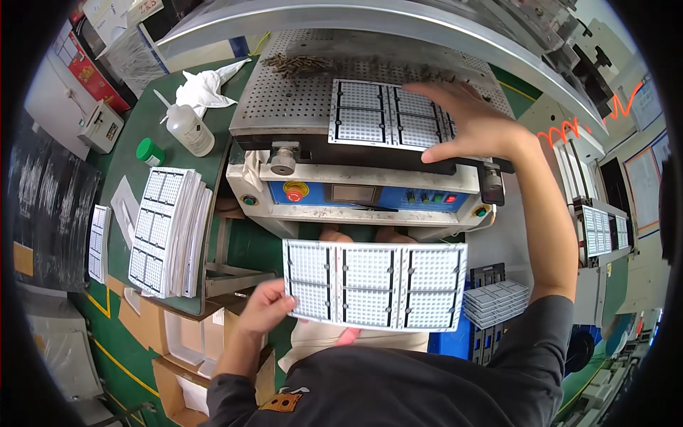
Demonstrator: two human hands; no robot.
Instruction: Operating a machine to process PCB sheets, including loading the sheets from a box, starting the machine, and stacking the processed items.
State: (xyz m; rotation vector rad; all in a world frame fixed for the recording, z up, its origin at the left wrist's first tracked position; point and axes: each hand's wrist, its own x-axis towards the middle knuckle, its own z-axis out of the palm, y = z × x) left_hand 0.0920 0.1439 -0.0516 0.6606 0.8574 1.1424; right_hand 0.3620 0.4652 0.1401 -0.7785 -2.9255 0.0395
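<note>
My left hand (267, 307) grips the left edge of a white circuit board panel (368, 277), thumb on top. This panel has three sections with black lines and rows of small pads, and hangs in front of my body. A second, similar panel (361, 114) lies on the front of a machine's perforated metal bed (267, 107). Over its right end my right hand (473, 121) spans it, thumb at the near edge and fingers at the far edge. The hand hides that end of the panel.
Loose brass-coloured pins (295, 65) lie on the bed, beneath a metal frame (341, 16). A control panel (299, 192) has a red stop button. Left, a green table (117, 167) bears stacked panels (160, 228), a bottle (191, 132) and cloth (206, 87). More panels (498, 299) sit lower right.
</note>
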